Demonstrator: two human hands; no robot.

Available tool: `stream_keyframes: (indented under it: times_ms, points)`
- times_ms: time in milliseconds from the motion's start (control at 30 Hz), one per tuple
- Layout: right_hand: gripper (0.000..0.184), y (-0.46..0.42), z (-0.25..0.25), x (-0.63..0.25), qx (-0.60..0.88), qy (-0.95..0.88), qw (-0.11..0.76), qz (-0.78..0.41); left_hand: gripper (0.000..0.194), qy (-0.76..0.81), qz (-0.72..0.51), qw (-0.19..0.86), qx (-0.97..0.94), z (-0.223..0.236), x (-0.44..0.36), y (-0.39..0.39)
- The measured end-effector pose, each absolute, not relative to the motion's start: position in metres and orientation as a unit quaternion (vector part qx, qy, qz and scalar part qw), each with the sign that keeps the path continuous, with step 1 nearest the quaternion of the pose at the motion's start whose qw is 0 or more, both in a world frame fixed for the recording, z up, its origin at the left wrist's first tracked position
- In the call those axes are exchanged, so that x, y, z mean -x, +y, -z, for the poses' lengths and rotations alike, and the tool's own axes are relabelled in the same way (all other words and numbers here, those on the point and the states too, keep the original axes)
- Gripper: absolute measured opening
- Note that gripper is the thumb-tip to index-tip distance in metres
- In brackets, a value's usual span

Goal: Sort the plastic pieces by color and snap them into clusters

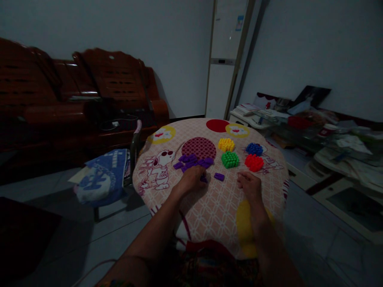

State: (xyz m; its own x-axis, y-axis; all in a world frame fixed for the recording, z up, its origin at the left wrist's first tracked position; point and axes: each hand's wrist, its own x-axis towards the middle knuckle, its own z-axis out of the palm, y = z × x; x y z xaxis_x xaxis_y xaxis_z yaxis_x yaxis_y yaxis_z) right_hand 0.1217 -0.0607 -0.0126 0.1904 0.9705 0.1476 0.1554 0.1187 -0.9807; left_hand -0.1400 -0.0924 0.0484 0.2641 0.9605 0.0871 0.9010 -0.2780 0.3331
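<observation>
My left hand is at the near edge of a loose heap of purple plastic building blocks, its fingers closed on a purple block that shows past the fingertips. A separate purple block lies on the cloth between my two hands. My right hand rests low over the table with fingers curled together; whatever is in them, if anything, is hidden. Beyond it sit tidy clusters of studded blocks: green, yellow, red and blue.
A patterned cloth covers the round table. To the left stands a chair with a blue bag, before wooden armchairs. On the right, a cluttered glass-topped cabinet runs along the wall. A tall white unit fills the corner.
</observation>
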Motion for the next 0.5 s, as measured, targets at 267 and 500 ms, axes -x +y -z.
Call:
stream_keyframes:
  times_ms: [267, 500]
  points:
    - [0.039, -0.062, 0.01, -0.123, 0.487, -0.543, 0.525, -0.438, 0.022, 0.391, -0.27, 0.273, -0.836, -0.067, 0.087, -0.08]
    - [0.048, -0.068, 0.003, -0.12, 0.452, -0.566, 0.489, -0.486, 0.026, 0.373, -0.36, 0.378, -0.767, -0.033, 0.057, -0.058]
